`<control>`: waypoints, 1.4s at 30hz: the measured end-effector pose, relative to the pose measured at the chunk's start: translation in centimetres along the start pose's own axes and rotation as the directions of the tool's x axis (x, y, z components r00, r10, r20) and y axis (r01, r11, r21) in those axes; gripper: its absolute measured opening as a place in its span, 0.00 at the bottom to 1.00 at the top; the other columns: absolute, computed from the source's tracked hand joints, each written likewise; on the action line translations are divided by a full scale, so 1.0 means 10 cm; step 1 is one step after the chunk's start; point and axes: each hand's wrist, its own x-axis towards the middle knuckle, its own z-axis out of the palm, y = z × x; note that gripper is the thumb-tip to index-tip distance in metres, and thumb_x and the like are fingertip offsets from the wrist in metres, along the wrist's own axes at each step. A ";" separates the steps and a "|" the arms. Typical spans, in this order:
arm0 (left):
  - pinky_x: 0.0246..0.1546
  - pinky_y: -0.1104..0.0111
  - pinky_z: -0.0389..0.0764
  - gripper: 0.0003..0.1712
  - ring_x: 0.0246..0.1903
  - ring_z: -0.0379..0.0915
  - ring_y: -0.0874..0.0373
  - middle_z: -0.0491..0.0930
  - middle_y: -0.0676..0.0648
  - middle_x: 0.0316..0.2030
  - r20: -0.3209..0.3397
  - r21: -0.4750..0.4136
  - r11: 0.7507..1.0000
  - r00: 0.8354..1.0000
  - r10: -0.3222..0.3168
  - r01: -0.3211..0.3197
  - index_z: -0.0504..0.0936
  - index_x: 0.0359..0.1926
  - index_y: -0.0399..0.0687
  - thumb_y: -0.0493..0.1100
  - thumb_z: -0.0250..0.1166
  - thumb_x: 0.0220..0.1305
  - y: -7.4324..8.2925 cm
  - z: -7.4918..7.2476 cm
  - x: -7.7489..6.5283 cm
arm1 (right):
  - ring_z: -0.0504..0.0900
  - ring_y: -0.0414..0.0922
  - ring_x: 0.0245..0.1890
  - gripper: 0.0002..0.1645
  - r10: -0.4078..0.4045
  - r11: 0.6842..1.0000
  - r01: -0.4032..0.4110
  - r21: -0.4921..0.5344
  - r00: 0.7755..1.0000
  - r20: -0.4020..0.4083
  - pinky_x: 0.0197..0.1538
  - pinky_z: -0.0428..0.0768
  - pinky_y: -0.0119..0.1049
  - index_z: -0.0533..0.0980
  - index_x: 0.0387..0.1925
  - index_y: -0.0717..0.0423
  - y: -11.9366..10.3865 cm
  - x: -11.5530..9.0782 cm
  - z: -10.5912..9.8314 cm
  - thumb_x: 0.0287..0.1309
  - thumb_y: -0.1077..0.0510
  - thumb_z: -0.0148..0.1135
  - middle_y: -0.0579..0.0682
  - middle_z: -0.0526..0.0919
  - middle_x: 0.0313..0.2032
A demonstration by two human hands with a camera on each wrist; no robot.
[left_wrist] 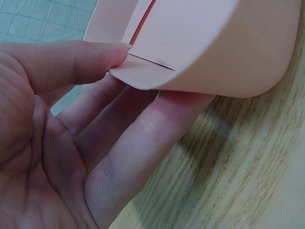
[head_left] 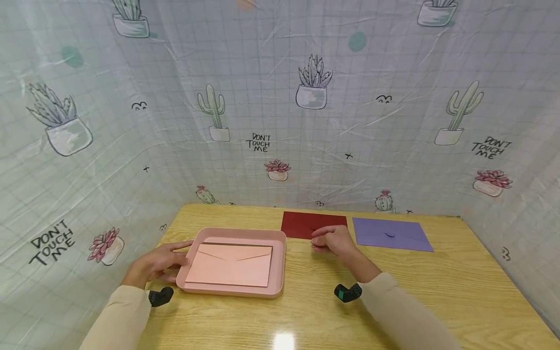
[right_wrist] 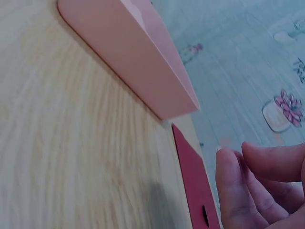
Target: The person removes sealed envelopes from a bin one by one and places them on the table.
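A pink tray (head_left: 232,293) lies at the left of the table with a peach envelope (head_left: 229,267) in it, flap side up. A dark edge shows beneath that envelope. My left hand (head_left: 164,262) holds the tray's left end, its thumb (left_wrist: 95,59) at the rim and fingers against the outer wall and underside. Over the near edge of a red envelope (head_left: 302,226) hovers my right hand (head_left: 337,242). Its fingers are loosely bent, the thumb close to the index fingertip, with nothing held. To the right of the red one lies a purple envelope (head_left: 393,233).
Both wrists carry small black cameras. Behind and at the sides of the wooden table (head_left: 306,311) hangs a cactus-print sheet (head_left: 245,112). The two envelopes lie near the table's back edge.
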 end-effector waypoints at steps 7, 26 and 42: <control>0.34 0.57 0.89 0.47 0.44 0.86 0.54 0.78 0.34 0.63 -0.004 -0.010 1.000 1.000 -0.001 0.001 0.52 0.84 0.49 0.38 0.64 0.71 0.01 0.00 0.01 | 0.92 0.47 0.31 0.19 -0.020 1.000 0.019 0.013 0.999 0.037 0.48 0.89 0.50 0.82 0.52 0.76 -0.01 -0.13 0.24 0.59 0.70 0.69 0.58 0.91 0.34; 0.37 0.55 0.90 0.47 0.44 0.86 0.54 0.69 0.29 0.72 0.006 -0.030 1.000 1.000 0.004 -0.003 0.50 0.84 0.50 0.38 0.63 0.72 -0.02 0.02 0.03 | 0.91 0.51 0.47 0.20 0.042 0.996 -0.056 0.066 0.980 0.194 0.56 0.87 0.44 0.77 0.59 0.72 -0.11 -0.24 0.94 0.69 0.69 0.57 0.69 0.84 0.53; 0.37 0.56 0.90 0.47 0.46 0.86 0.54 0.59 0.28 0.77 0.019 -0.008 1.000 1.000 0.002 -0.002 0.49 0.84 0.49 0.39 0.63 0.72 0.00 0.01 0.06 | 0.60 0.64 0.75 0.42 0.081 0.988 -0.096 0.118 0.989 0.125 0.79 0.59 0.60 0.53 0.78 0.71 -0.12 -0.31 1.41 0.65 0.70 0.52 0.68 0.52 0.80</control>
